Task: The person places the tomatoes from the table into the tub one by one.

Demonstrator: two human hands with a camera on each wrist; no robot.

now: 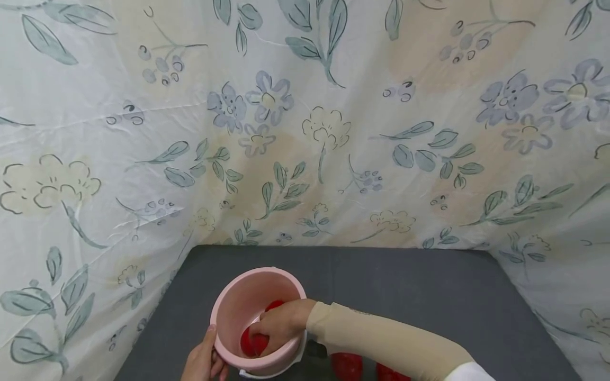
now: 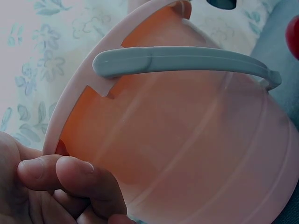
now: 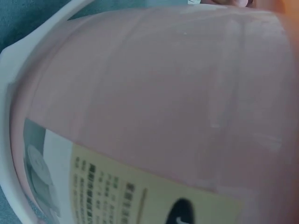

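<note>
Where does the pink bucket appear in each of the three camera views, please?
Head: pink bucket at bottom centre on the grey mat, left hand on its rim, right hand inside.
Left wrist: fills the frame, rim at left.
Right wrist: its outer wall fills the frame.
Shared landmark: the bucket's pale handle.

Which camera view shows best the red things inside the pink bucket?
The head view: the red things lie in the pink bucket under the right hand, while the left hand grips the rim. The left wrist view shows only the wall and handle, with one red thing outside at the edge; the right wrist view shows only the wall and label.
</note>
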